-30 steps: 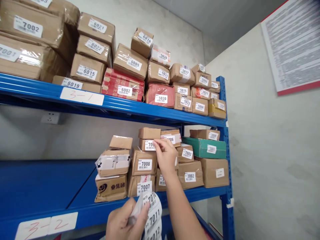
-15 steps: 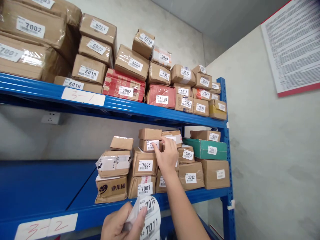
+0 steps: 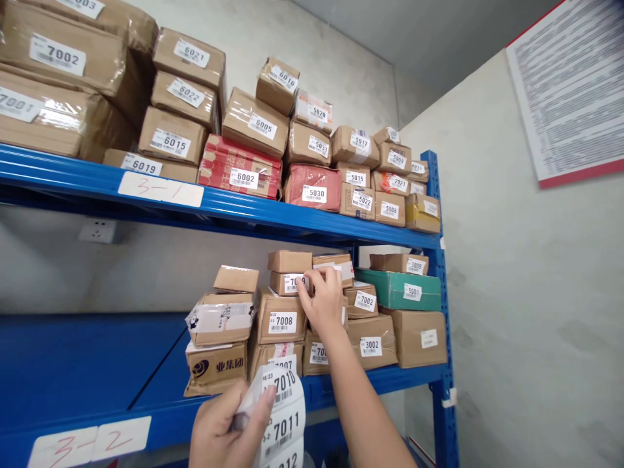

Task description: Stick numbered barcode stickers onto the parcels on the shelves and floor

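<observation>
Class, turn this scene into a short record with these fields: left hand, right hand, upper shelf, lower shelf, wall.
Left hand: holds a strip of labels, 7010 and 7011 readable
Right hand: beside a small box, thumb covering part of its label
Upper shelf: red box labelled 6002, among others
Lower shelf: green box labelled 5001, among others
Wall: printed notice

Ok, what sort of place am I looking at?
Probably a parcel storeroom: brown cardboard boxes with white rectangular numbered labels are stacked on blue metal shelving, and the left hand holds a curling white paper strip of printed number labels.
</observation>
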A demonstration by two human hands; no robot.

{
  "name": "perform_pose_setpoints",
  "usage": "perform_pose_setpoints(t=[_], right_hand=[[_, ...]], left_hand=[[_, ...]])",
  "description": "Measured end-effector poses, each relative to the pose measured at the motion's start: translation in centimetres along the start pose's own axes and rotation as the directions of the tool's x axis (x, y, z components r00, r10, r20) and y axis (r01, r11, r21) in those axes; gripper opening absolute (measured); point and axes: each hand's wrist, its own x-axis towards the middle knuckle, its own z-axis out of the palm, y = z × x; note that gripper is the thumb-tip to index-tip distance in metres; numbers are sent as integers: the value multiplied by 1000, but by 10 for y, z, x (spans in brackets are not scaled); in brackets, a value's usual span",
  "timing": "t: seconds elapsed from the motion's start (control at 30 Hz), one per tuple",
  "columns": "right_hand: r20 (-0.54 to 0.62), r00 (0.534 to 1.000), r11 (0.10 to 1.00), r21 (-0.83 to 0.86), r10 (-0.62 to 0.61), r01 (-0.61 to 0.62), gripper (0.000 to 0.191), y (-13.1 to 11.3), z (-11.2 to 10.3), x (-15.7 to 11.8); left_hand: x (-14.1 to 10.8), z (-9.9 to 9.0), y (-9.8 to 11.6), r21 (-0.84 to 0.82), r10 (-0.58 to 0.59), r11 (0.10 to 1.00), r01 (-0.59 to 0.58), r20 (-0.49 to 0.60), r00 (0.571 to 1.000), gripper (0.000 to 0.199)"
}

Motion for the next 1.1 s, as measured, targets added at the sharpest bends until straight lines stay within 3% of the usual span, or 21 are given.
perform_pose_setpoints(t=[0.1,0.23,0.3,0.4,0.5,0.6,0.7,0.8,0.9,0.93,1.0,1.07,1.1], right_hand=[[-4,1000,998,63,16,-16,19,0,-4,0],[-9,1000,995,94,23,-22,28,1,-11,15],[61,998,1000,6,-7,7,36,-2,-11,32],[258,966,985,-160,-23,66,48,-12,-2,62],[462,884,953,-292,70,77,65,-24,8,84],[564,807,939,-342,176,34,61,-31,12,96],[571,783,936,-351,246,-38,52,-34,9,104],[563,774,935,-340,289,-102,55,-36,6,112],[585,752,932,-346,304,-107,60,-37,2,113],[580,761,937,-335,290,-101,62,-37,-1,110],[491,845,968,-225,212,-112,60,-37,-11,100],[370,924,991,56,91,-120,45,-36,-28,82],[367,929,962,235,45,-140,38,-36,-38,72]], left_hand=[[19,-5,4,20,107,994,-109,105,989,41],[64,-5,28,29,267,955,-297,359,894,27],[87,1,43,70,283,934,-351,453,845,27],[109,12,57,153,258,907,-393,536,804,28],[112,19,57,220,243,879,-423,557,794,28],[105,19,46,270,211,870,-413,553,806,29],[100,20,36,285,193,865,-413,570,799,31],[99,21,32,252,222,862,-440,593,774,32],[98,21,34,217,247,873,-436,575,780,31],[98,20,35,202,251,883,-424,560,790,31],[96,16,36,154,264,909,-387,508,820,31],[94,10,35,76,278,935,-346,447,850,30],[94,7,34,27,289,944,-330,421,860,30]])
